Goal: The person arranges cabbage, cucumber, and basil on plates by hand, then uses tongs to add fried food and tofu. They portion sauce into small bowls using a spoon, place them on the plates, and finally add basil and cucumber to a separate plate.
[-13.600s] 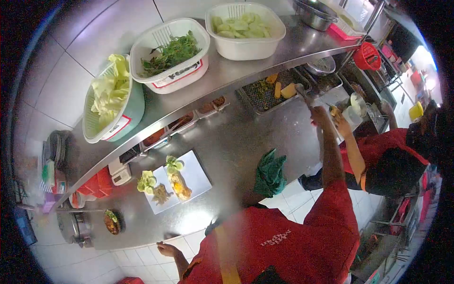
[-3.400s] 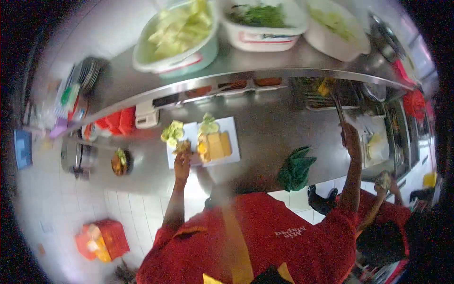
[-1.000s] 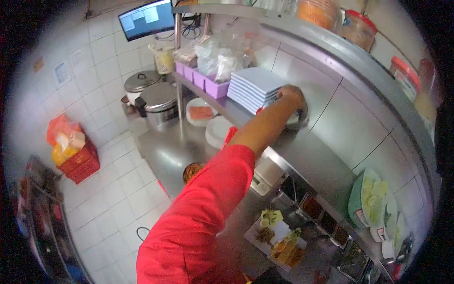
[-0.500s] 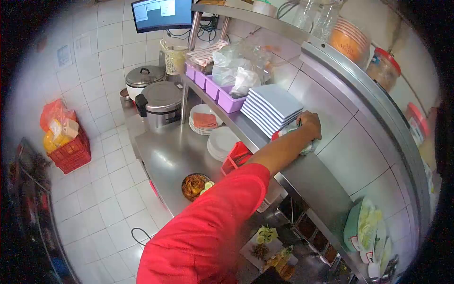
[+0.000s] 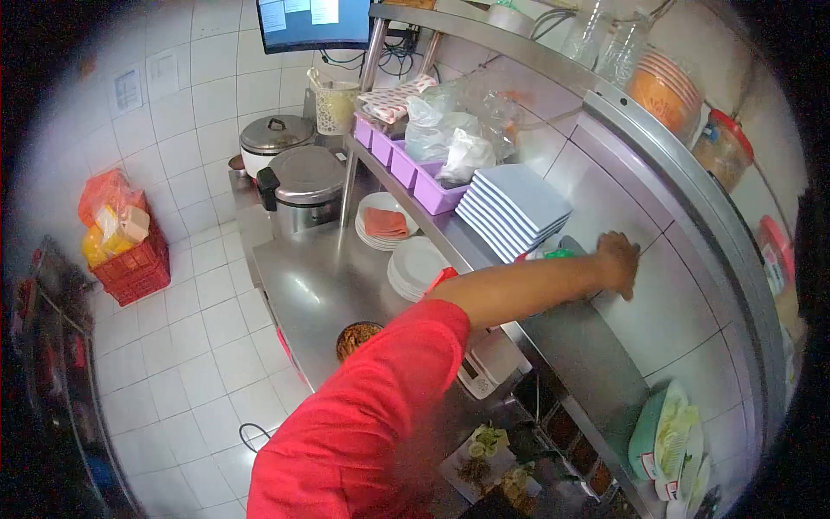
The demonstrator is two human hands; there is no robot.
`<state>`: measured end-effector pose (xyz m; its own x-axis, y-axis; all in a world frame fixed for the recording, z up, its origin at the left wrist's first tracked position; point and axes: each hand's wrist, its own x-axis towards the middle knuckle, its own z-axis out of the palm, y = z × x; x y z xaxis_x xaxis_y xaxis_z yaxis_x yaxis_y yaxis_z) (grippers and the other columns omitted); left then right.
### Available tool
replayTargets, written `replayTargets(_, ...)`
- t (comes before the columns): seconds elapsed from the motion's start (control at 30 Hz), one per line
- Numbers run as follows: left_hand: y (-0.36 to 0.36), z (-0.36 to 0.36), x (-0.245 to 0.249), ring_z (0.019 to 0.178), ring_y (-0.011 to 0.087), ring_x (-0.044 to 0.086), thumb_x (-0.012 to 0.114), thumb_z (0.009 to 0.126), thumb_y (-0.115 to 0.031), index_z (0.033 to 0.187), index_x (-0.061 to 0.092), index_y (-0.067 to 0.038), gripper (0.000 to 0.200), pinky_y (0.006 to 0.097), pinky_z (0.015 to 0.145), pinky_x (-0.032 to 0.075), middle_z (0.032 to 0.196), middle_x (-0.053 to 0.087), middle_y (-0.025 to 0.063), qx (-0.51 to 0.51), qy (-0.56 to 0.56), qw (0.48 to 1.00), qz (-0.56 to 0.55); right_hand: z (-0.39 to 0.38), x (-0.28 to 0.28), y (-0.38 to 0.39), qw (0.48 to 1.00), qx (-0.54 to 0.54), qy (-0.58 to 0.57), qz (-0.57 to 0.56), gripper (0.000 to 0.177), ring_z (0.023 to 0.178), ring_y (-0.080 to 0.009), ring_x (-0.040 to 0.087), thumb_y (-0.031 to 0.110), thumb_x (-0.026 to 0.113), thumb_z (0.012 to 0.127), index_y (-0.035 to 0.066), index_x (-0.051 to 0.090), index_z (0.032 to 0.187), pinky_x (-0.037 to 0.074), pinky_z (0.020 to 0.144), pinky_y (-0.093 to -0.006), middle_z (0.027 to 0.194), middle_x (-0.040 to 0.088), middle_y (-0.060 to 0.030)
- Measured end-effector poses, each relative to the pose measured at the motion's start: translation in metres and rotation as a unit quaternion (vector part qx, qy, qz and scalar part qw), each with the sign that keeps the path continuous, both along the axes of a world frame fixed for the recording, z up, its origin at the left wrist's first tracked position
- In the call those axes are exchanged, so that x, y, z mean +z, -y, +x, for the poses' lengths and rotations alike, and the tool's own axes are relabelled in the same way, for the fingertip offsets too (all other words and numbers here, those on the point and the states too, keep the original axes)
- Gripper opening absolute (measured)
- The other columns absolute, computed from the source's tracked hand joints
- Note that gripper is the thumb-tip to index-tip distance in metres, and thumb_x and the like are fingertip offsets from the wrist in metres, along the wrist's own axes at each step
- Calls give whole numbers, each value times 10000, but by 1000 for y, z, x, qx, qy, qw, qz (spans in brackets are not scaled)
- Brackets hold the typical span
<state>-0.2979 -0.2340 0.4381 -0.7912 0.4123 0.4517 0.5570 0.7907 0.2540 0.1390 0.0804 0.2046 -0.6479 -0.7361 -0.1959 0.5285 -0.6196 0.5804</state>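
Observation:
My left hand, at the end of a bare forearm and a red sleeve, is raised beside the tiled wall above the steel shelf. Its fingers look spread and slightly bent, with nothing visible in them. Left of the hand, a stack of square grey-blue plates stands on the shelf. Between plates and wrist, a green and red item is partly hidden by my forearm. My right hand is not seen. Below, a white plate carries cucumber slices and other food. A dark blur near it cannot be made out.
A bowl of food sits on the counter, partly behind my sleeve. A kitchen scale, round white plates, purple bins and rice cookers are around. A green tub of sliced vegetables stands at right.
My left hand has moved right, away from the plate stack and the item behind it, and its fingers have opened. The view has shifted slightly; my sleeve now covers more of the food bowl.

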Motion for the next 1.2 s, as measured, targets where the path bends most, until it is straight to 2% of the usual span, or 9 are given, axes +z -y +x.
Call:
replayTargets(0.03, 0, 16, 4, 1055, 391, 484, 784, 549, -503, 1275, 411, 7, 962, 528, 867, 391, 1124, 492, 269, -45, 7, 999, 6, -17, 3, 12, 980, -52, -87, 168, 566, 936, -287, 590, 332, 441, 950, 48, 272, 1409, 462, 867, -428, 1168, 560, -153)
replayTargets(0.1, 3, 50, 7, 1050, 404, 486, 792, 555, -463, 1271, 403, 32, 953, 536, 881, 388, 1129, 481, 287, -103, -4, 995, 17, -50, 3, 32, 762, -93, -268, 582, 563, 947, -287, 584, 327, 447, 946, 45, 281, 1404, 461, 869, -428, 1177, 552, -154)
replayTargets(0.17, 4, 79, -1, 1049, 432, 482, 809, 531, -441, 1268, 390, 29, 969, 540, 889, 391, 1122, 488, 291, -160, -43, 985, 36, -79, 6, 51, 630, -91, -307, 708, 560, 959, -287, 579, 323, 453, 942, 42, 289, 1398, 460, 872, -427, 1187, 544, -156)
replayTargets(0.27, 17, 139, -19, 1072, 439, 474, 813, 497, -454, 1294, 343, 30, 1044, 546, 914, 381, 1128, 480, 302, -240, -70, 967, 52, -107, 2, 72, 586, -91, -322, 738, 555, 975, -288, 571, 316, 463, 937, 37, 301, 1389, 458, 877, -425, 1202, 532, -157)
replayTargets(0.43, 50, 211, -91, 1069, 455, 472, 774, 516, -550, 1276, 365, 38, 1044, 526, 894, 399, 1180, 430, 329, -423, 55, 901, 76, -133, -14, 101, 619, -80, -324, 711, 548, 1004, -288, 558, 305, 478, 928, 30, 321, 1375, 455, 884, -423, 1227, 513, -160)
replayTargets(0.57, 29, 243, -247, 1105, 479, 441, 722, 628, -513, 1275, 373, 32, 915, 525, 952, 366, 1256, 393, 318, -272, -41, 960, 48, -138, -46, 131, 685, -41, -299, 663, 542, 1026, -289, 548, 296, 491, 921, 23, 337, 1364, 452, 889, -422, 1247, 498, -162)
replayTargets(0.87, 133, 298, -334, 1160, 444, 421, 674, 726, -420, 1351, 298, 4, 844, 483, 981, 358, 1302, 376, 289, -228, 231, 917, 234, -121, -142, 216, 843, 111, -175, 496, 529, 1077, -290, 524, 276, 519, 905, 9, 374, 1338, 447, 902, -418, 1291, 463, -168)
replayTargets(1.03, 154, 309, -367, 1182, 438, 410, 657, 747, -419, 1371, 275, -11, 837, 467, 995, 353, 1318, 367, 291, -156, 264, 911, 275, -127, -185, 246, 868, 153, -165, 442, 522, 1105, -291, 511, 264, 535, 896, 2, 394, 1324, 444, 909, -416, 1316, 443, -170)
replayTargets(1.2, 183, 310, -393, 1204, 432, 398, 640, 767, -417, 1390, 253, -26, 831, 450, 1008, 348, 1334, 358, 294, -58, 301, 917, 254, -143, -246, 234, 780, 170, -254, 546, 400, 967, -266, 548, 272, 468, 930, 11, 458, 1233, 473, 827, -405, 1151, 507, -156)
